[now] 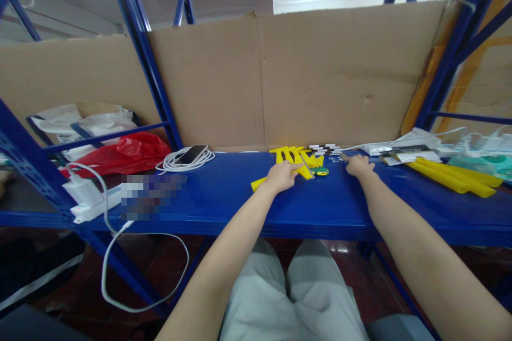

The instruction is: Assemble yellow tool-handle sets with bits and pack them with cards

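Observation:
My left hand (280,175) is closed round a yellow T-shaped tool (306,170), which looks like a small squeegee or scraper. Its handle end sticks out left of the wrist, and a grey strip runs along its slanted head. Behind the hand several similar yellow pieces (285,152) lie in a row. A green and yellow screwdriver handle (320,171) rests just right of the held tool. Over by some small pale bits (335,159), my right hand (360,165) touches down with its fingers drawn together. What its fingertips hold, if anything, is too small to make out.
Black-and-white sticks (325,149) lie by the cardboard wall (320,80). Long yellow pieces (456,178) and plastic packets (414,152) are right. A phone (192,154) on coiled white cable (165,162), red bag (136,153) and power strip (100,205) are left on the blue shelf (228,208).

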`<state>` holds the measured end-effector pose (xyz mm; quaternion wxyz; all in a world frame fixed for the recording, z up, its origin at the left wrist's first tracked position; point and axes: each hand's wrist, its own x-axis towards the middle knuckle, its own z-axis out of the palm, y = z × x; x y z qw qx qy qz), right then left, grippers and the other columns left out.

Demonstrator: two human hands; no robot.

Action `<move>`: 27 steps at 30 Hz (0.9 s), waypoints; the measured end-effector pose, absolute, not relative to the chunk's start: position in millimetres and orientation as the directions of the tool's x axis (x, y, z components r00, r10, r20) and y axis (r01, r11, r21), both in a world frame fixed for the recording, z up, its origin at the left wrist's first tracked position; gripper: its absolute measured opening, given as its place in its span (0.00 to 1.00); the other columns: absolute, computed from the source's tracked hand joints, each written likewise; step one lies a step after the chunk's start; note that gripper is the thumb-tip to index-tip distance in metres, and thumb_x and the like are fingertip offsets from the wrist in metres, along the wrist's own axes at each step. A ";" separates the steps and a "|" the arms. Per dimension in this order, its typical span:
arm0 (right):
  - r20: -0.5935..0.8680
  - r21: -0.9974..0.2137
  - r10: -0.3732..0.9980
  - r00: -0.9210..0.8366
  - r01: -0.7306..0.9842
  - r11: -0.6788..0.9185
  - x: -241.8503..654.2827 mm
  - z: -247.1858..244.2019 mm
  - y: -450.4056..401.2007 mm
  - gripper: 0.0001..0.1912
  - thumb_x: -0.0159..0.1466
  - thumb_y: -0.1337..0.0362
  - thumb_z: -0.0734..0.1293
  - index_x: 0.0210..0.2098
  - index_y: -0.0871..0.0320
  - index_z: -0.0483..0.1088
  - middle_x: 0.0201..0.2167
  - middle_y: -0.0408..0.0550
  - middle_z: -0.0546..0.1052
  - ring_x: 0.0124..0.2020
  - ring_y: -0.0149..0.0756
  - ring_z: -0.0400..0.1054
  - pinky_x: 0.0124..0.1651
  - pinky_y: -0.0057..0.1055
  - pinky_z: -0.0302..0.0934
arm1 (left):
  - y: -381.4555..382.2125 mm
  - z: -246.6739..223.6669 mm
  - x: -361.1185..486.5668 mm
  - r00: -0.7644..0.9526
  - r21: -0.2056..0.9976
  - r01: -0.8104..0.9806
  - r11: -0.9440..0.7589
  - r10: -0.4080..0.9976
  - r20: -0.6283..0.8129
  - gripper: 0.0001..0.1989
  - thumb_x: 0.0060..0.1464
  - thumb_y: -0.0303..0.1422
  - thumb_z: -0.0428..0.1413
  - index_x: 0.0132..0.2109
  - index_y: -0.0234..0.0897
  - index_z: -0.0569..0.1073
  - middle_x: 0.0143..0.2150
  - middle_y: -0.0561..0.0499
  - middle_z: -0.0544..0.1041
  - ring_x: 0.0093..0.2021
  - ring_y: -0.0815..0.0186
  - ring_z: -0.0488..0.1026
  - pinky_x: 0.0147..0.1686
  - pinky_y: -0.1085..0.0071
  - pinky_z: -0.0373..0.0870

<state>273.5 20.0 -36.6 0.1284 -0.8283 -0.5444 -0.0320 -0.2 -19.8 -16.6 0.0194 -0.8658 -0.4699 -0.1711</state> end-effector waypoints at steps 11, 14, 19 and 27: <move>0.189 -0.165 0.933 0.305 0.947 -0.276 263.3 -31.6 17.3 0.25 0.64 0.68 0.56 0.59 0.52 0.66 0.61 0.59 0.60 0.62 0.56 0.50 0.59 0.55 0.50 | -16.8 -17.3 1.8 0.530 0.135 0.801 -0.583 0.796 0.293 0.20 0.60 0.36 0.51 0.59 0.50 0.70 0.56 0.50 0.73 0.56 0.60 0.69 0.53 0.69 0.65; 0.192 -0.128 0.944 0.270 0.960 -0.248 259.4 -31.3 17.0 0.25 0.64 0.69 0.54 0.58 0.52 0.67 0.62 0.57 0.60 0.63 0.55 0.50 0.60 0.55 0.49 | -16.1 -17.8 2.4 0.538 0.151 0.794 -0.588 0.797 0.276 0.20 0.60 0.37 0.51 0.58 0.49 0.71 0.54 0.50 0.75 0.55 0.60 0.70 0.53 0.69 0.65; 0.173 -0.079 0.957 0.234 0.972 -0.223 256.6 -31.7 18.9 0.24 0.64 0.70 0.55 0.56 0.53 0.69 0.62 0.55 0.61 0.63 0.54 0.50 0.60 0.57 0.49 | -15.4 -18.1 2.2 0.535 0.172 0.793 -0.585 0.803 0.261 0.20 0.60 0.36 0.52 0.58 0.47 0.71 0.54 0.50 0.75 0.55 0.60 0.70 0.53 0.69 0.64; 0.189 -0.172 0.940 0.283 0.952 -0.252 258.7 -32.5 23.7 0.21 0.63 0.69 0.56 0.52 0.61 0.71 0.59 0.61 0.64 0.61 0.54 0.53 0.58 0.54 0.52 | -15.7 -18.0 1.8 0.531 0.189 0.792 -0.581 0.807 0.258 0.20 0.59 0.36 0.52 0.58 0.47 0.71 0.55 0.50 0.75 0.55 0.60 0.70 0.54 0.69 0.64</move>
